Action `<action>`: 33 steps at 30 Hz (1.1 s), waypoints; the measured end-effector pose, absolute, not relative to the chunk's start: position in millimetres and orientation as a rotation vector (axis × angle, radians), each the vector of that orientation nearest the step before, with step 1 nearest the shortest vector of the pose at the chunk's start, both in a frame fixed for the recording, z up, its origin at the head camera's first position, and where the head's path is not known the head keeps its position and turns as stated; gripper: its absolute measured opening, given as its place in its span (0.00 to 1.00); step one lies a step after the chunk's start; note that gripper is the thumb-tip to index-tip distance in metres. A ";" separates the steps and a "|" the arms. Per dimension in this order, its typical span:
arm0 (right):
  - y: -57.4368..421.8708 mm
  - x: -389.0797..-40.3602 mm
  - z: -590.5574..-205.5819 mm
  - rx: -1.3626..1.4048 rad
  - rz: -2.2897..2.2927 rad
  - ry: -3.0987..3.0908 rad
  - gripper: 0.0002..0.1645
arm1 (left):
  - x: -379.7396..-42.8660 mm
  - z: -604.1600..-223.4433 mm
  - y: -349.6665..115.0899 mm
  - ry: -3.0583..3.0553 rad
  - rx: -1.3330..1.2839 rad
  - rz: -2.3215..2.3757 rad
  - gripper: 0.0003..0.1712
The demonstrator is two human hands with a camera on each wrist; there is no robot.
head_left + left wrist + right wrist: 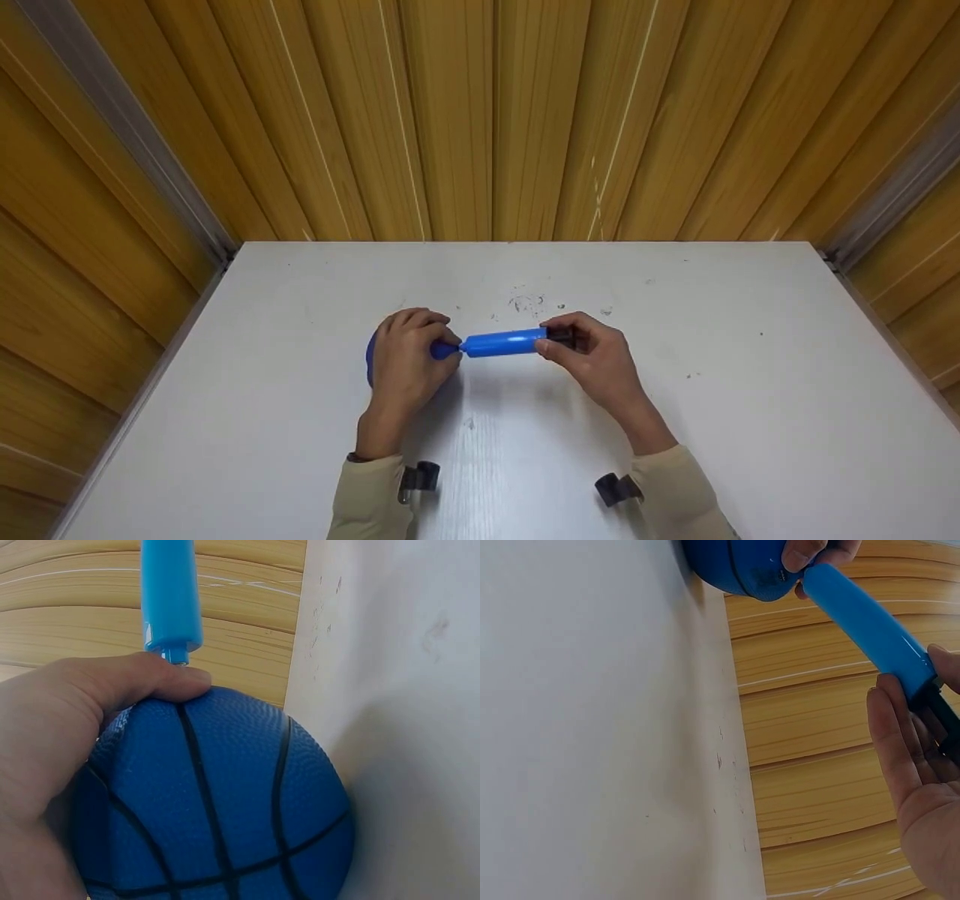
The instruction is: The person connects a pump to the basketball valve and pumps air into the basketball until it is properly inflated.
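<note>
A small blue basketball [225,795] with black seams is gripped by my left hand [409,356], thumb and fingers close around the spot where the pump meets it. A blue hand pump [504,343] points its narrow tip at the ball, its black handle [941,712] drawn partly out at the other end. My right hand [589,356] holds the pump's handle end, with thumb and fingertips on the end of the barrel. In the left wrist view the left thumb [172,682] lies across the top of the ball, right below the pump's nozzle.
Both hands work above a white table [750,390] with small dark scuffs. Behind it stands a wood-patterned panel wall [495,120], with more panels at left and right. A black camera mount [424,476] sits at each sleeve cuff.
</note>
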State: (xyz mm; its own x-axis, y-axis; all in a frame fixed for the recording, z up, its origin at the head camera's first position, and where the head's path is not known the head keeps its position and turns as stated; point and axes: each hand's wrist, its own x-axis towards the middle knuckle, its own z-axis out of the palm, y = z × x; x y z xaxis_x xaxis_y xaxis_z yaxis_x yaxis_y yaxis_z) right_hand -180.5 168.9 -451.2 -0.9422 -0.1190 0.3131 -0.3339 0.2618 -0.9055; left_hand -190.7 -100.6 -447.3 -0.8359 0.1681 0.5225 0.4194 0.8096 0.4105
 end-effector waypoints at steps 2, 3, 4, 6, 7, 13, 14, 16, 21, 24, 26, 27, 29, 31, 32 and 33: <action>169.2 -180.7 -450.8 0.430 1.770 -2.334 0.15 | -190.9 -447.6 -100.8 -2.504 -0.447 -0.724 0.10; 169.4 -180.7 -450.6 0.432 1.772 -2.330 0.15 | -191.2 -447.8 -101.0 -2.497 -0.451 -0.724 0.09; 169.6 -180.7 -450.5 0.432 1.774 -2.327 0.14 | -191.1 -447.9 -100.9 -2.491 -0.454 -0.724 0.09; 169.9 -180.6 -450.3 0.432 1.775 -2.325 0.14 | -191.2 -448.0 -100.8 -2.487 -0.455 -0.723 0.09; 170.1 -180.7 -450.3 0.430 1.771 -2.328 0.14 | -191.2 -447.9 -100.7 -2.489 -0.454 -0.724 0.09; 171.3 -180.8 -449.7 0.414 1.750 -2.350 0.15 | -191.1 -447.0 -101.0 -2.507 -0.443 -0.732 0.10; 171.4 -180.8 -449.6 0.413 1.745 -2.353 0.15 | -191.0 -446.7 -101.2 -2.509 -0.442 -0.733 0.10; 171.6 -180.7 -449.6 0.412 1.734 -2.359 0.16 | -191.0 -447.0 -101.3 -2.513 -0.442 -0.735 0.10; 172.2 -181.2 -450.0 0.410 1.713 -2.373 0.16 | -191.1 -447.6 -101.9 -2.519 -0.438 -0.740 0.10; 172.9 -181.4 -450.5 0.406 1.708 -2.377 0.16 | -190.9 -447.8 -102.4 -2.518 -0.439 -0.748 0.10; 173.1 -181.4 -450.6 0.406 1.707 -2.380 0.16 | -190.9 -448.1 -102.7 -2.515 -0.442 -0.751 0.10; 173.2 -181.4 -450.5 0.406 1.707 -2.381 0.16 | -190.9 -448.4 -102.8 -2.513 -0.443 -0.750 0.10; 173.5 -181.4 -450.3 0.403 1.710 -2.381 0.16 | -191.0 -448.5 -103.0 -2.512 -0.442 -0.745 0.10; 173.6 -181.4 -450.0 0.399 1.708 -2.383 0.16 | -191.2 -448.4 -103.1 -2.513 -0.440 -0.740 0.10; 173.7 -181.4 -449.9 0.396 1.704 -2.385 0.16 | -191.2 -448.2 -103.1 -2.514 -0.438 -0.738 0.10; 173.8 -181.4 -449.7 0.394 1.701 -2.387 0.16 | -191.2 -448.1 -103.1 -2.515 -0.436 -0.737 0.10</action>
